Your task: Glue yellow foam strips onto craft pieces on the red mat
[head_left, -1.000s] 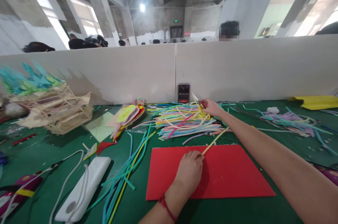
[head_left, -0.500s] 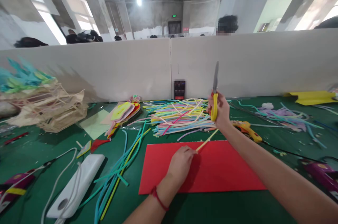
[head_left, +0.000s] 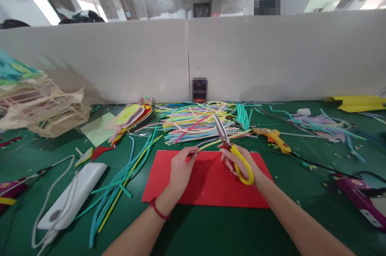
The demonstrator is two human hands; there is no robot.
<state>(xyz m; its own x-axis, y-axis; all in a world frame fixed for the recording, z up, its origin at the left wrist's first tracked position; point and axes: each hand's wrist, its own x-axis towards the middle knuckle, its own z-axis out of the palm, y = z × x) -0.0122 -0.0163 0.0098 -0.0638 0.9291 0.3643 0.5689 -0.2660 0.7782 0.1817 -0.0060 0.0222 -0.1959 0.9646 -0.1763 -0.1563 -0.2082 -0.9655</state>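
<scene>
Above the red board (head_left: 208, 183), my left hand (head_left: 182, 169) pinches the near end of a thin pale-yellow strip (head_left: 212, 143), which slants up to the right toward the glue gun. My right hand (head_left: 238, 163) is closed around yellow-handled scissors (head_left: 222, 131), their blades pointing up and to the left. The blades cross in front of the strip; whether they touch it I cannot tell. Behind the board lies a pile of pastel strips (head_left: 187, 123), with a teal bunch (head_left: 243, 116) at its right end.
A yellow glue gun (head_left: 276, 138) with a black cord lies right of the pile. Several blue, green and yellow strips (head_left: 126, 179) and a white power strip (head_left: 74, 195) lie to the left. A purple tool (head_left: 358, 195) rests at right. A pale partition (head_left: 120, 59) bounds the table's back.
My right hand has come down with the scissors, now tilted left over the board. My left hand has risen to the board's far edge with the strip. The camera view has tipped downward.
</scene>
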